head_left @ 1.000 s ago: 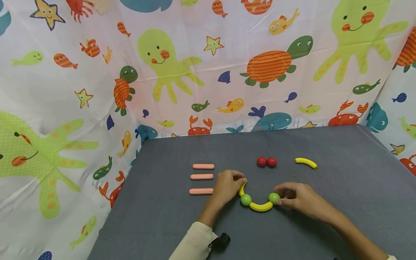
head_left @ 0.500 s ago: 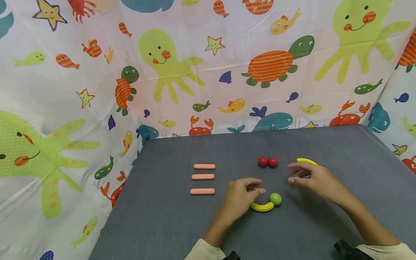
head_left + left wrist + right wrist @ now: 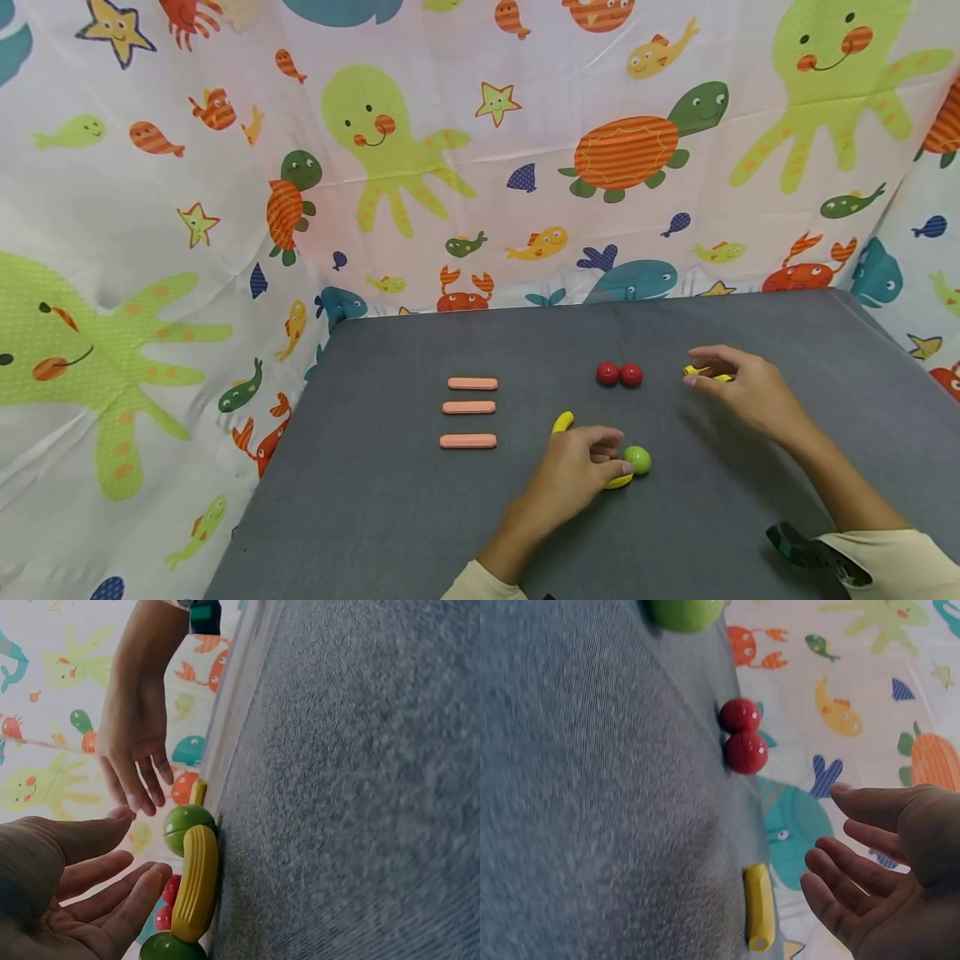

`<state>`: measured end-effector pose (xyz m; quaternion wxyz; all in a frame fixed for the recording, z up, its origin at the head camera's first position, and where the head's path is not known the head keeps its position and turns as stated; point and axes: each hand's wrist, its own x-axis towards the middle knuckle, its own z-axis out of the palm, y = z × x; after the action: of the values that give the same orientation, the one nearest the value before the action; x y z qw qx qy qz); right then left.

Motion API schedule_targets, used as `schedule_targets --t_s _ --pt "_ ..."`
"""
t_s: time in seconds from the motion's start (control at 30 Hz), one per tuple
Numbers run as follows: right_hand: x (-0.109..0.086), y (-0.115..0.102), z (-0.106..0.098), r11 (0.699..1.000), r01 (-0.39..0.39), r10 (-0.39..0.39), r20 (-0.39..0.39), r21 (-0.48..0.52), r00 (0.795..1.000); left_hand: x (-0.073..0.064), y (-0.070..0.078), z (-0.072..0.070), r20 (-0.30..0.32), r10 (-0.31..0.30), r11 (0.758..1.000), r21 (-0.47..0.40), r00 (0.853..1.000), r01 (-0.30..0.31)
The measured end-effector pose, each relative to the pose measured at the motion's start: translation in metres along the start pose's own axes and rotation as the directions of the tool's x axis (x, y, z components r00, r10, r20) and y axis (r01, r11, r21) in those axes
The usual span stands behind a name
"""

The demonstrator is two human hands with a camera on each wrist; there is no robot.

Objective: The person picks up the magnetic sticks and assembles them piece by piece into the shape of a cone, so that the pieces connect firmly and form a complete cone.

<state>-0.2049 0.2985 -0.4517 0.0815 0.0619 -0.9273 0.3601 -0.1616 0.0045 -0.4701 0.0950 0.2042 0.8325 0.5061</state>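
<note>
My left hand (image 3: 573, 477) is held over a curved yellow toy banana (image 3: 197, 881), its fingers loosely bent around nothing. That banana lies between two green balls; the right-hand ball (image 3: 637, 460) shows beside my fingers, while the other ball (image 3: 172, 948) is hidden by the hand in the head view. Past my knuckles pokes the tip of another banana (image 3: 562, 422). Farther right, my right hand (image 3: 750, 396) is above a separate yellow banana (image 3: 760, 907), thumb and fingers spread, and the right wrist view shows a gap between them.
Two red balls (image 3: 619, 374) sit side by side toward the back of the grey table (image 3: 360, 500). Several pink sticks (image 3: 468, 407) lie in a column to the left. A curtain (image 3: 420, 275) printed with sea animals hangs behind the table.
My right hand has left the right green ball and moved back and right to the separate banana. My left hand has let go of the left banana and shifted right over the front banana.
</note>
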Motion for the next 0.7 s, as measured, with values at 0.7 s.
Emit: schedule_targets --t_s 0.7 --pt "0.020 0.041 0.000 0.991 -0.107 0.113 0.064 -0.080 0.992 0.001 -0.002 0.009 0.047 0.027 0.996 0.082 0.999 -0.031"
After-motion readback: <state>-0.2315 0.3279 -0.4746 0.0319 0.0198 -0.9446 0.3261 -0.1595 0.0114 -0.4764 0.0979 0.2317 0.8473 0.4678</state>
